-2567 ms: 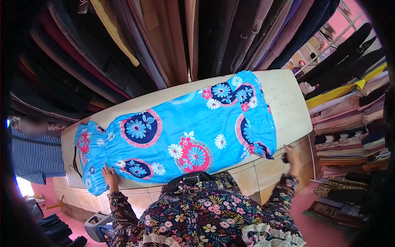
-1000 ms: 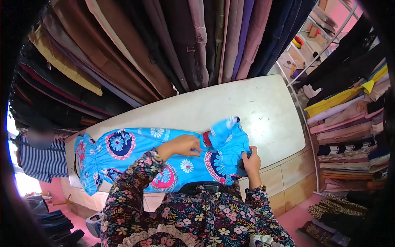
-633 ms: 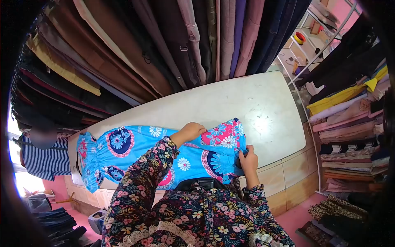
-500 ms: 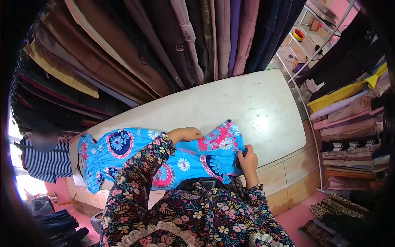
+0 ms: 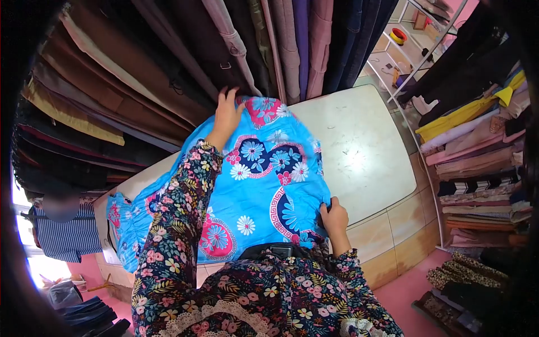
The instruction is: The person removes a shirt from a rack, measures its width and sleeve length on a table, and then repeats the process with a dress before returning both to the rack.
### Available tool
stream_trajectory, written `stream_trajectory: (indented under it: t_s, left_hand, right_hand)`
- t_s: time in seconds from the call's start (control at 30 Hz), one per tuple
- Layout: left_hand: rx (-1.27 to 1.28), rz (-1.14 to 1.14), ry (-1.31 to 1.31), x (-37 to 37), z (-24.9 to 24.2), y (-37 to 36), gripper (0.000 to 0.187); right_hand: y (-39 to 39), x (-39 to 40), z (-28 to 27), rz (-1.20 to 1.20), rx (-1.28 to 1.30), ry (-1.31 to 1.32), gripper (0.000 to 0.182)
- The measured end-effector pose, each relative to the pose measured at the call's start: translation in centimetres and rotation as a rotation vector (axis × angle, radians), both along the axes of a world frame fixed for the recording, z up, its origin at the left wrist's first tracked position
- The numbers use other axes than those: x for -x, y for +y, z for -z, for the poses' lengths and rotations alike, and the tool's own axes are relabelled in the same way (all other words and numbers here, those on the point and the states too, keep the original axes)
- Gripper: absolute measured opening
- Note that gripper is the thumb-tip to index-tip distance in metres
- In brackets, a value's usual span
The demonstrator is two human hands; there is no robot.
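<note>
A bright blue dress (image 5: 261, 191) with pink, navy and white flower patterns lies spread over a pale board. Its gathered end (image 5: 126, 230) is at the left. My left hand (image 5: 226, 118) is at the dress's far edge, against the hanging clothes, with fingers stretched apart and the thumb beside the cloth. On the near right, my right hand (image 5: 336, 222) pinches the dress's right edge between thumb and fingers. Part of the dress is hidden behind my left sleeve (image 5: 188, 196).
The pale board (image 5: 365, 157) rests on a tiled ledge (image 5: 404, 224). Trousers (image 5: 163, 67) hang close along its far side. Folded clothes (image 5: 477, 185) are stacked at the right, near a white metal rack (image 5: 412, 78). A striped garment (image 5: 67, 233) hangs at the left.
My left hand has moved away from me to the far edge, and the dress has opened out wider across the board. My right hand stays at the right edge.
</note>
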State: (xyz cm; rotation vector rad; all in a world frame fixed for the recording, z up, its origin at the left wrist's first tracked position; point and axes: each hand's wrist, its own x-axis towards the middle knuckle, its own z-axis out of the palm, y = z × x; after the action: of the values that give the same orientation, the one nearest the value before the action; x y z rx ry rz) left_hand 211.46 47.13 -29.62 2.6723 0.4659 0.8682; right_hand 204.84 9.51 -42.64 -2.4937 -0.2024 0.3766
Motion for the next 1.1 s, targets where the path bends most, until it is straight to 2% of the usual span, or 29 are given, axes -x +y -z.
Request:
stream_trajectory:
  t_s: [0.1, 0.2, 0.3, 0.47, 0.5, 0.53, 0.6, 0.63, 0.67, 0.7, 0.73, 0.77, 0.83, 0.9, 0.93, 1.0, 1.03, 1.1]
  left_hand:
    - [0.079, 0.120, 0.090, 2.3, 1.8, -2.0, 0.056]
    - [0.074, 0.197, 0.148, 7.6, 2.3, -3.7, 0.054]
    - [0.003, 0.089, 0.142, 15.9, 5.0, -2.0, 0.050]
    - [0.073, -0.531, 0.085, 34.4, 9.6, 3.7, 0.044]
    - [0.066, -0.582, 0.024, 37.9, 9.5, 4.5, 0.042]
    - [0.012, -0.638, 0.044, 40.7, 8.4, 5.7, 0.042]
    - [-0.018, -0.902, 0.053, 46.8, 9.0, 8.0, 0.042]
    - [0.034, -1.022, 0.069, 49.1, 8.4, 8.4, 0.041]
    - [0.037, -1.045, 0.051, 51.5, 8.3, 9.4, 0.041]
    - [0.026, -1.108, 0.021, 54.2, 8.7, 10.7, 0.041]
    - [0.017, -1.166, -0.008, 56.9, 9.2, 12.1, 0.040]
    - [-0.047, -1.176, 0.076, 60.1, 6.8, 15.9, 0.040]
    - [-0.006, -1.213, 0.064, 64.3, 5.5, 18.0, 0.040]
    - [0.019, -1.213, 0.063, 68.0, 6.1, 20.8, 0.038]
    - [0.026, -1.217, 0.057, 69.9, 6.0, 22.0, 0.038]
    - [0.036, -1.257, 0.169, 72.8, 5.1, 25.2, 0.037]
    - [0.031, -1.286, 0.145, 74.7, 5.2, 26.6, 0.034]
    - [0.066, -1.339, 0.100, 78.3, 5.4, 28.5, 0.033]
  right_hand:
    - [-0.2, 0.1, 0.2, 0.011, -0.025, -0.009, 0.030]
    - [-0.5, -0.2, -0.1, -0.005, 0.018, 0.043, 0.032]
    - [-1.2, -0.7, 0.6, 0.007, 0.065, 0.070, 0.035]
    - [-0.8, -0.7, 1.1, -0.035, 0.040, 0.021, 0.035]
    - [-0.6, -0.8, 0.6, -0.048, 0.049, 0.049, 0.035]
    - [-0.5, -1.0, 2.6, -0.064, -0.005, 0.048, 0.035]
    - [-0.8, -1.0, 3.5, -0.071, -0.054, -0.069, 0.035]
    - [-1.0, -1.3, 3.6, -0.074, -0.093, -0.038, 0.035]
    - [-1.5, -1.7, 4.7, -0.085, -0.180, -0.072, 0.033]
    - [-1.8, -1.4, 4.1, -0.065, -0.164, -0.186, 0.032]
    - [-2.0, -1.0, 2.2, -0.031, -0.181, -0.147, 0.032]
    - [-0.8, 1.4, -0.5, 0.026, -0.190, -0.055, 0.032]
    - [-4.7, 0.7, -1.6, 0.148, -0.438, 0.033, 0.031]
    - [-8.1, 0.8, -2.2, 0.044, -0.487, 0.022, 0.031]
    - [-3.2, 7.2, -10.4, 0.127, -0.517, -0.052, 0.030]
    - [2.3, 13.2, -20.0, 0.292, -0.452, 0.438, 0.037]
    - [3.0, 14.5, -19.5, 0.289, -0.449, 0.426, 0.037]
    - [4.2, 15.9, -16.8, -0.104, -0.589, 0.323, 0.031]
